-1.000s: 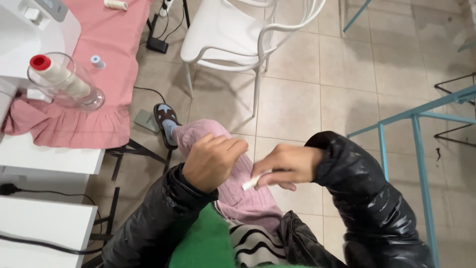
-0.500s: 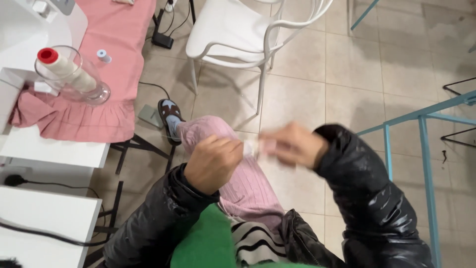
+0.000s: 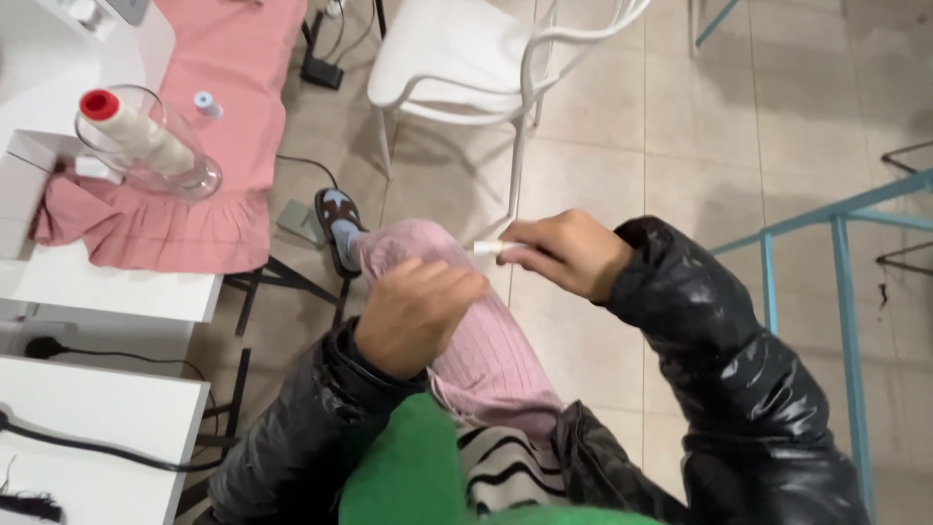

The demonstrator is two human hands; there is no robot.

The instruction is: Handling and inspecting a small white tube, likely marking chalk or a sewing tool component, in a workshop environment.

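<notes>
Right hand (image 3: pixel 569 255) pinching a small white piece (image 3: pixel 484 249); left hand (image 3: pixel 416 313) curled, contents hidden. Behind them a white chair (image 3: pixel 466 60); left of the chair, pink cloth (image 3: pixel 225 117) and thread cone (image 3: pixel 131 131) on the surface (image 3: pixel 92 282).

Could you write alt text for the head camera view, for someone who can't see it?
Seen from above, a seated person's right hand pinches a small white object while the left hand is curled over a knee in pink ribbed fabric. To the left, a thread cone lies in a clear holder on pink cloth; a white chair stands beyond.
</notes>
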